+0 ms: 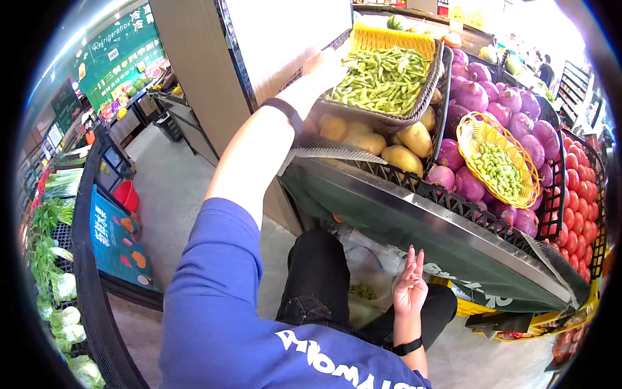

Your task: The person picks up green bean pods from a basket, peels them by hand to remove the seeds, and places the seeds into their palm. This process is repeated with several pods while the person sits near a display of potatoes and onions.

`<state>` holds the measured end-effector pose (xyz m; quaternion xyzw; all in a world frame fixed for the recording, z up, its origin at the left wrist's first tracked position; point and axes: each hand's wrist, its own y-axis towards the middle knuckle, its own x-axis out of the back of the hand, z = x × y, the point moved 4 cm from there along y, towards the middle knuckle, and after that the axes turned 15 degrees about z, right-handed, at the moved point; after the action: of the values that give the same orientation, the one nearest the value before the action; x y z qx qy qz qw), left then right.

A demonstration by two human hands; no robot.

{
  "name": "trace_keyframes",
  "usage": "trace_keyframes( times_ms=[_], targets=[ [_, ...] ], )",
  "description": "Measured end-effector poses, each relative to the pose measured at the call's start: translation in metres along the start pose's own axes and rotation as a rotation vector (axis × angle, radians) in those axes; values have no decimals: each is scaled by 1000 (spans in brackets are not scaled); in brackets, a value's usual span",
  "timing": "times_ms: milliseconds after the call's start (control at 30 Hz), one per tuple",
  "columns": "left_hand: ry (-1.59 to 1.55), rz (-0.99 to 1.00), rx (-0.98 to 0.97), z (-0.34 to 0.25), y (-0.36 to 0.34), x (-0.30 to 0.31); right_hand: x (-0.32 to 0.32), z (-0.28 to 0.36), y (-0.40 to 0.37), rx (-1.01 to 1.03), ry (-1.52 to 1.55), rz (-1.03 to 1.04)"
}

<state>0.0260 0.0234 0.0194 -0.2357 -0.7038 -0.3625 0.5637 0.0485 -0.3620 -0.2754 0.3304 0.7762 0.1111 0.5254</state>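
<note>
My left hand (324, 70), overexposed, reaches to the left rim of a basket (393, 43) with a yellow inside, heaped with green soybean pods (383, 79). Its fingertips are at the edge of the pods, and their detail is washed out. Low in front of my lap, my right hand (409, 290) is raised with two fingers upright and the others curled in toward the thumb. A small pale green spot shows at the curled fingers; I cannot tell what it is. Shelled green beans (497, 170) fill a round yellow basket (468, 139) lying tilted on purple onions.
Potatoes (402, 159) lie under the pod basket, and purple onions (472, 96) and tomatoes (578, 201) stand to the right. A metal shelf edge (447, 223) crosses before my knees. Between my legs is a clear plastic bag (372, 259). Leafy vegetables (55, 259) line the left.
</note>
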Motion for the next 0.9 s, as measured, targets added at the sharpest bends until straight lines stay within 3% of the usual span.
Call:
trace_keyframes(
  times_ms=[67,200,300,367,400,433,500,533,567,633,700,833,900],
  targets=[
    [87,-231,-59,-9,-2,11,-1,-1,4,48,-103,-47],
    [151,-201,-29,-8,17,-2,-9,0,-6,86,-146,-59],
    [189,-218,-9,-17,13,8,2,11,-12,243,-368,-221],
    [96,-190,-19,-18,8,13,4,8,-7,152,-389,-189],
    [97,-187,-20,-15,7,14,3,4,-5,267,-344,-398],
    [-32,-245,-108,-14,5,18,5,4,-6,268,-341,-399],
    [-164,-300,-194,-15,1,23,8,1,-4,85,-361,-304],
    [-478,-281,-244,-17,-6,27,12,1,-5,70,-397,-399],
    [-795,-251,-289,-20,-13,28,12,0,-2,79,-391,-405],
    [-1325,93,-507,-48,-63,26,12,-7,2,-91,-533,-408],
    [-1463,299,-572,-83,-120,11,6,-13,11,-138,-712,-549],
    [-1290,658,-586,-128,-203,-64,-18,-35,37,-344,-1112,-332],
    [-1225,768,-513,-134,-227,-106,-26,-48,44,-396,-1253,-335]
  ],
)
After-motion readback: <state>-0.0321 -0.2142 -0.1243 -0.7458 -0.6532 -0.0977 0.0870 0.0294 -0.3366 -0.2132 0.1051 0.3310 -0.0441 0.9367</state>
